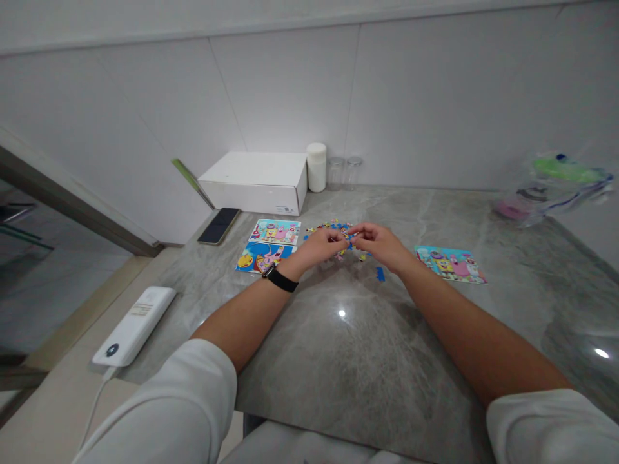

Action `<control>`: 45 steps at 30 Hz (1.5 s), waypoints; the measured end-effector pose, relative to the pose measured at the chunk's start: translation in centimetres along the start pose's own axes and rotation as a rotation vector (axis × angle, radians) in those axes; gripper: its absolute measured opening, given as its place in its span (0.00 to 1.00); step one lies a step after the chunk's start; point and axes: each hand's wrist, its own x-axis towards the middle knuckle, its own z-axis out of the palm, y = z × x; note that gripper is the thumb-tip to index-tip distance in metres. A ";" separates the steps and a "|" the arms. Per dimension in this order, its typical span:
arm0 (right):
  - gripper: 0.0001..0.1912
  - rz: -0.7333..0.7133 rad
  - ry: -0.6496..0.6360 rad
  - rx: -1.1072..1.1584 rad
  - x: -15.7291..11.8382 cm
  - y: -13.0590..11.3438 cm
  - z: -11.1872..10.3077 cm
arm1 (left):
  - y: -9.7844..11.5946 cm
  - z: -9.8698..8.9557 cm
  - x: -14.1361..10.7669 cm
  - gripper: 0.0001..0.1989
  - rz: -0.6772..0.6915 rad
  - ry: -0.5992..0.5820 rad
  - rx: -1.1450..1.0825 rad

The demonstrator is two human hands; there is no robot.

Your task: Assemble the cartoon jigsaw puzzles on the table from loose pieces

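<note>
Over a pile of small colourful puzzle pieces (333, 225), my two hands meet with their fingertips close together. My left hand (325, 246), with a black watch on the wrist, is closed in a pinch. My right hand (378, 243) is pinched too, facing it. Small blue puzzle pieces show at the fingertips; their exact outline is partly hidden by the fingers. Apart from the pile, a blue puzzle piece (380, 274) lies on the table just below my right hand.
Cartoon picture cards lie left, an upper card (275, 231) and a blue card (256, 256); another card (452, 264) lies right. Behind are a phone (219, 225), white box (256, 177), white bottle (316, 169) and two glasses (353, 173). A power bank (138, 325) and plastic bag (546, 190) flank the table.
</note>
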 end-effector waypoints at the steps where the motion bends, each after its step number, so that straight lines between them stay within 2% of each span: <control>1: 0.20 0.009 0.012 0.012 0.0 -0.1 0.1 | -0.1 0.0 0.1 0.15 -0.006 0.001 -0.013; 4: 0.19 0.051 0.043 0.057 -0.2 -0.3 0.3 | -0.4 0.2 0.2 0.16 -0.023 0.063 -0.069; 9: 0.22 0.051 0.005 0.091 -0.3 -0.4 0.5 | -0.7 0.3 0.2 0.17 -0.002 0.153 -0.108; 20: 0.22 0.007 0.065 0.099 0.0 -0.2 0.2 | -1.3 0.5 0.5 0.17 0.008 0.131 -0.110; 28: 0.23 0.005 0.089 0.059 0.1 -0.4 0.1 | -0.2 0.5 0.1 0.17 -0.046 0.204 -0.122; 33: 0.22 -0.011 0.089 0.052 0.2 -0.3 0.2 | -0.6 0.6 0.1 0.17 -0.006 0.196 -0.110; 41: 0.21 -0.014 0.085 0.035 0.2 -0.3 0.0 | -0.4 0.6 -0.1 0.13 -0.029 0.183 -0.100; 45: 0.20 -0.023 0.096 0.026 0.2 -0.4 -0.3 | 0.3 -0.5 0.1 0.13 0.003 0.091 0.014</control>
